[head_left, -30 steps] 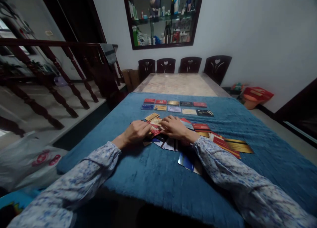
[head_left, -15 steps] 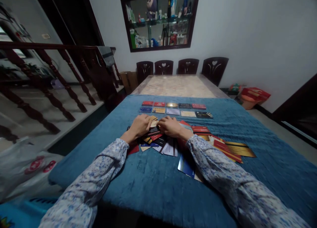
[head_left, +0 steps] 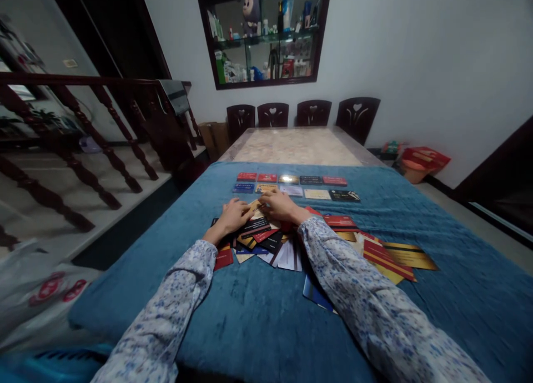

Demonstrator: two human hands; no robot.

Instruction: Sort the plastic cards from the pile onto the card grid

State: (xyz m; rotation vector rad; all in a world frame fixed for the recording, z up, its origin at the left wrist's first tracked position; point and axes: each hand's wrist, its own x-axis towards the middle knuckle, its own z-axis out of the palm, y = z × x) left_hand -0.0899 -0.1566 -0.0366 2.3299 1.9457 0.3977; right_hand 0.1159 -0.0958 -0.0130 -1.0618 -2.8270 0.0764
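A loose heap of bank-style cards [head_left: 272, 241] lies fanned over the blue cloth. On the heap's left side rests my left hand [head_left: 234, 213], fingers stretched out over the cards, with its fingertips by a gold card [head_left: 255, 206]. My right hand [head_left: 282, 205] comes from the other side, its fingers bent and closed at the gold card's right end; its palm hides part of the heap. Beyond the hands are two rows of cards, among them a black card [head_left: 345, 196], a cream card [head_left: 317, 194] and a blue card [head_left: 244, 189].
More cards spread to the right, including a red striped card [head_left: 385, 259] and a gold striped card [head_left: 412, 256]. A blue card [head_left: 316, 291] lies partly under my right forearm. Chairs [head_left: 272, 115] stand at the table's far end. Plastic bags [head_left: 45, 300] are at lower left.
My right hand has moved slightly up and left, toward the row of cards, and its fingers have lifted. My left hand stays on the heap. The view has shifted a little.
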